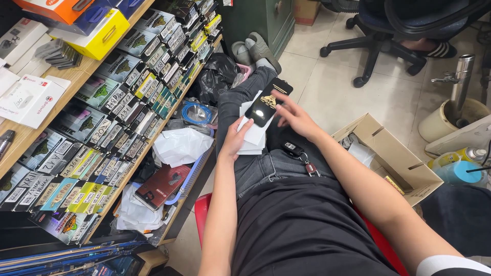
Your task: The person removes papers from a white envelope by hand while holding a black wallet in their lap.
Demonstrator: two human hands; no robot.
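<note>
The flat packet (pixel 268 102) is glossy black with a gold emblem and a gold stripe near its top. The paper sleeves (pixel 252 134) beneath it are plain white. The jeans (pixel 266 166) are dark grey, the shirt (pixel 302 230) black. The stool (pixel 202 209) shows red. The cardboard box (pixel 404 163) is tan brown. On the shelf (pixel 30 135), which is light wood, lie a yellow case (pixel 102 36) and an orange box (pixel 56 7). The coiled cable (pixel 197 112) is blue. The floor tiles (pixel 327 87) are pale cream.

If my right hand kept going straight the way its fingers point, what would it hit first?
The right hand points left; its fingertips already touch the glossy black phone-shaped pack held by the left hand on the lap.
</note>
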